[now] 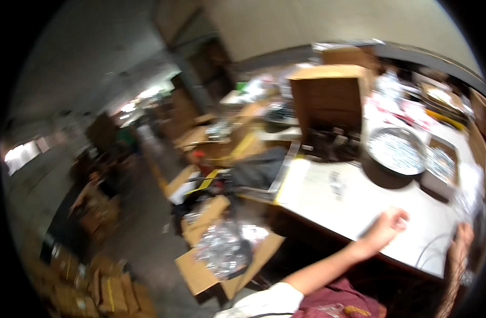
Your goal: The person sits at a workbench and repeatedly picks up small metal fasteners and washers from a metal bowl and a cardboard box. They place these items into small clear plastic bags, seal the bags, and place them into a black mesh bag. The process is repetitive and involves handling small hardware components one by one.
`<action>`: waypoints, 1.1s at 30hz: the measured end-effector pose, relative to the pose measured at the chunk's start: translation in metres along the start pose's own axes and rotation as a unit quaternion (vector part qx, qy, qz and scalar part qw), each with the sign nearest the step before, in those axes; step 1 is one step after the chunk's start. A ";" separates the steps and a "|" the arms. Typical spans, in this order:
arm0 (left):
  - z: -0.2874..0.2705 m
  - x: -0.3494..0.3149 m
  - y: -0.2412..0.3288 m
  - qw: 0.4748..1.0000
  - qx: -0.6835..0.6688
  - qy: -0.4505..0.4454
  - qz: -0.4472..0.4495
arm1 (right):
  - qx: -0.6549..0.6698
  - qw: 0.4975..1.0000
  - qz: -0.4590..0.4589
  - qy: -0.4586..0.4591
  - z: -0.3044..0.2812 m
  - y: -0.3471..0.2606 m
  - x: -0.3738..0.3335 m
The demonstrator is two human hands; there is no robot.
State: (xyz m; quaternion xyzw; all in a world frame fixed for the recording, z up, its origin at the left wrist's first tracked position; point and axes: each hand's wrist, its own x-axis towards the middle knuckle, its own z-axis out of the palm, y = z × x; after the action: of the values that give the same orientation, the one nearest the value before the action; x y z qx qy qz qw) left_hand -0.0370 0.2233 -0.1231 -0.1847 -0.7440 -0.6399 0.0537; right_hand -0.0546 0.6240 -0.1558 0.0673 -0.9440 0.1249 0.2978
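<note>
My left hand [386,229] is over the front part of the white tabletop [328,204], its fingers curled closed. Blur hides what, if anything, is in them. At the right edge of the table, my right hand [462,237] is beside a clear plastic bag [469,193]; its fingers are smeared, so I cannot tell whether it grips the bag. Beyond my hands stands a round pan [396,151] full of small shiny metal pieces. A small box [440,166] with similar pieces sits to its right. A thin dark cable [429,249] curves over the table near my right hand.
An open cardboard box [328,103] with dark parts at its mouth stands at the back. Left of the table, an open carton [224,249] holds clear plastic bags. More cartons [113,291] are stacked at the lower left, across the aisle floor [150,228].
</note>
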 end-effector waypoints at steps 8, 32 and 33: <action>-0.010 -0.011 0.037 0.990 0.122 0.070 0.001 | 0.084 0.970 -0.201 -0.104 -0.070 -0.164 -0.036; 0.004 -0.015 0.031 0.997 0.079 0.015 0.008 | 0.242 0.944 -0.222 -0.015 -0.071 -0.194 -0.030; 0.006 -0.016 0.034 0.997 0.082 0.008 0.006 | 0.263 0.938 -0.226 -0.015 -0.073 -0.196 -0.018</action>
State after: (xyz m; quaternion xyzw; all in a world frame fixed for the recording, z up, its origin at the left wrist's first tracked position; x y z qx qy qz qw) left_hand -0.0095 0.2302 -0.0972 -0.1790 -0.7926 -0.5776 0.0784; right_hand 0.0395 0.4572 -0.0697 0.3566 -0.8416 0.2976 0.2758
